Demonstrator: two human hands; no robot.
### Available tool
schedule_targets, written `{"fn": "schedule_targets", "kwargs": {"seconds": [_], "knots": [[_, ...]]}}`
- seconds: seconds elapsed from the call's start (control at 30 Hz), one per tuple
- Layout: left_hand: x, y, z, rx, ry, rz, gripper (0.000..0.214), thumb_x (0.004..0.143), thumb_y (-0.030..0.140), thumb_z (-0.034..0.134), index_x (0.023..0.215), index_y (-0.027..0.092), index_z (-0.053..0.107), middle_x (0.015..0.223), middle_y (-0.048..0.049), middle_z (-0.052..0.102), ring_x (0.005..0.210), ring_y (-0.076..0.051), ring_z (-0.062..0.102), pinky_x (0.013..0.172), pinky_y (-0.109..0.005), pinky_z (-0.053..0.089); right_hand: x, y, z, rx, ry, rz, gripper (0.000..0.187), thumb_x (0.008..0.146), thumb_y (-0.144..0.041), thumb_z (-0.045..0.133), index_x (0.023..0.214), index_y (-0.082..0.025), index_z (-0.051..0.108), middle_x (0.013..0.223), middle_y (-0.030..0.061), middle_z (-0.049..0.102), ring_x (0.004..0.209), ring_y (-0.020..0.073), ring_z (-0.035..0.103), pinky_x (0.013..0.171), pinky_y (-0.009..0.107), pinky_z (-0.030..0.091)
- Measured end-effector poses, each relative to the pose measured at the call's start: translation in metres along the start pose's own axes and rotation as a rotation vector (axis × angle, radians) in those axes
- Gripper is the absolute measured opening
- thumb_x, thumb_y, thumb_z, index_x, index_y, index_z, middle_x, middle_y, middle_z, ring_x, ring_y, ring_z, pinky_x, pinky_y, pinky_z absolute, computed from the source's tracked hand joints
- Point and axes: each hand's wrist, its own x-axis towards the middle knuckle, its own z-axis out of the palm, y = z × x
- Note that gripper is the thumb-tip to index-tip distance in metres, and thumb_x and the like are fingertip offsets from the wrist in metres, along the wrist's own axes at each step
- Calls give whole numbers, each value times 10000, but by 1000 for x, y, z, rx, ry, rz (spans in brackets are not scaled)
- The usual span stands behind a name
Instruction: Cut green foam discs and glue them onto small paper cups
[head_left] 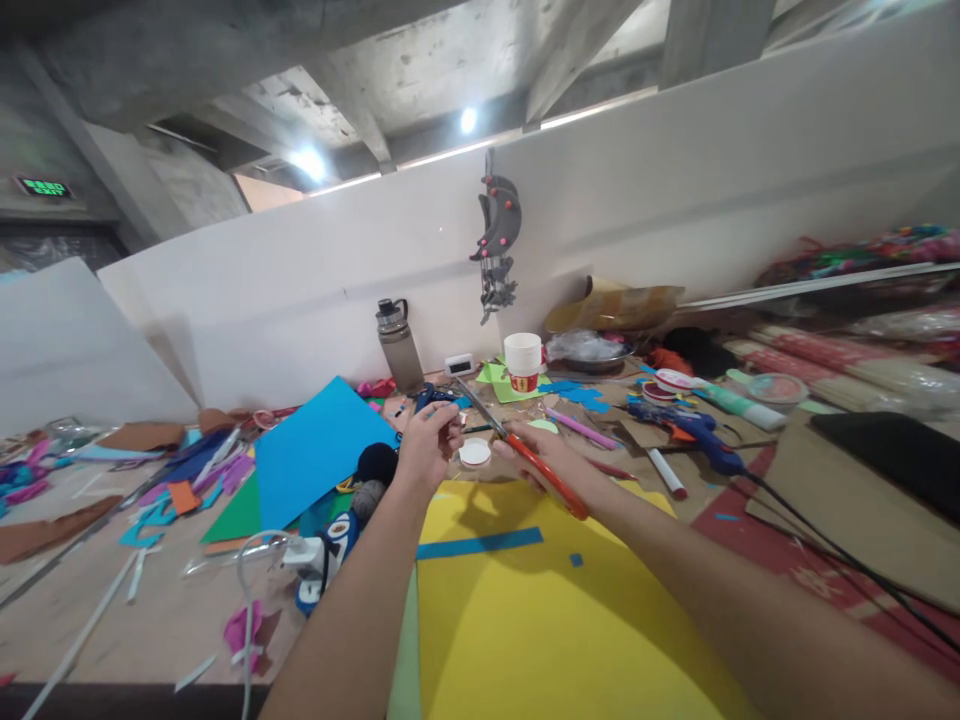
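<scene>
My right hand (pixel 541 448) grips a pair of scissors (pixel 555 478) with orange-red handles. Their blades point up and to the left, toward my left hand (pixel 427 440). The fingers of that hand are pinched together close to the blade tips; whatever they hold is too small or hidden to make out. Both hands are above the far edge of a yellow sheet (pixel 525 630). On this sheet lie a blue paper strip (pixel 480 543) and a small blue square (pixel 576 560). A round white lid (pixel 475 453) sits just beyond the sheet, between my hands.
Left of the yellow sheet are a blue sheet (pixel 319 450), yarn balls (pixel 369 497) and a power strip (pixel 337 540) with a plug. A bottle (pixel 400 350) and stacked paper cups (pixel 523 358) stand behind. At right lie a blue glue gun (pixel 694 435) with its cord and cardboard (pixel 817 500).
</scene>
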Motion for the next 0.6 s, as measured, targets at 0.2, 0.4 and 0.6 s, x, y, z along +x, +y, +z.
{"fn": "schedule_targets", "kwargs": {"seconds": [0.2,0.4,0.6], "knots": [[4,-1,-4,2,64,-4,225,563,190,740,692,142,562,614,-18,637,494,-84,557,447,-175,411,-3,7,3,30,-90,62,355,803,-568,535,789,-216,490,571,-60,460,436,88,413,403,202,311],[3,-2,-2,-2,87,9,184,572,186,718,676,130,577,567,-16,621,455,-71,526,439,-169,398,-3,3,3,53,-119,65,339,811,-552,533,766,-222,469,556,-66,444,420,85,421,396,199,320],[2,-5,0,-32,87,25,195,572,160,729,685,139,571,576,-9,627,492,-90,573,465,-176,432,-3,7,6,67,-110,81,348,803,-564,531,775,-222,474,535,-73,436,407,87,412,385,198,313]]}}
